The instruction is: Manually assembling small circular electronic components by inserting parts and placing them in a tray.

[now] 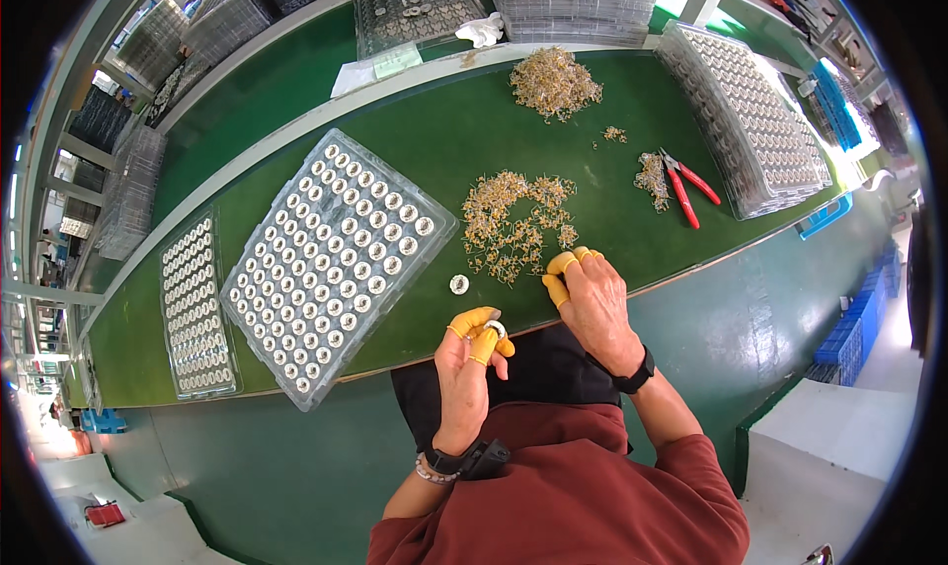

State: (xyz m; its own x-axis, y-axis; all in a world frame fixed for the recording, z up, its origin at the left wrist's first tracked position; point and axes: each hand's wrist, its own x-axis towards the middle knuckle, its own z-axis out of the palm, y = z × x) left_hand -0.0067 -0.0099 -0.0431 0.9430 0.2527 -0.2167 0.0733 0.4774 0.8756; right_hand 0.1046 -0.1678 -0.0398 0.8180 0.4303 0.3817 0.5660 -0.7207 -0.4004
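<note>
My left hand (pixel 470 367), yellow finger cots on its fingertips, pinches a small round silver-and-white part (pixel 495 327) just off the table's front edge. My right hand (pixel 592 303), also in yellow finger cots, is at the near edge of a loose pile of small yellow-and-silver wire-leaded components (pixel 499 224). Its fingertips are pressed together there; a thin lead seems to show beside them, but what they grip is too small to make out. A single round silver part (pixel 459 284) lies on the green mat between my left hand and the pile.
On the left, a clear plastic tray (pixel 326 269) holds rows of round parts, beside another filled tray (pixel 200 308). A bigger component heap (pixel 555 83) is at the back. Red-handled pliers (pixel 683 190) lie right, near a small lead pile (pixel 652 181) and stacked trays (pixel 750 121).
</note>
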